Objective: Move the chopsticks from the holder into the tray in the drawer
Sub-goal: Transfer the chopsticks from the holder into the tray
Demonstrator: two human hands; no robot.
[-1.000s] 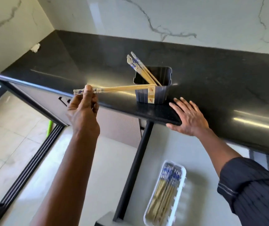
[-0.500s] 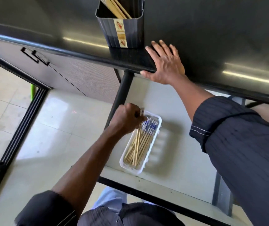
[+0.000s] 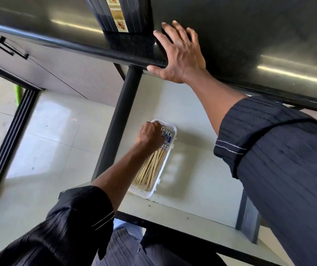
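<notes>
L hand (image 3: pixel 151 135) is fisted on chopsticks (image 3: pixel 151 166) at tray's (image 3: pixel 154 190) 12 o'clock end; R hand (image 3: pixel 179 60) is laid flat, gripping nothing. If released skewed, sticks could be left jutting over rim.

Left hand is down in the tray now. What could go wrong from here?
1. The left hand sits closed over the patterned ends of the chopsticks; pulling out may drag some from the narrow white tray.
2. The holder stands at the counter edge, right beside the braced right hand; shifting that hand could knock it off.
</notes>
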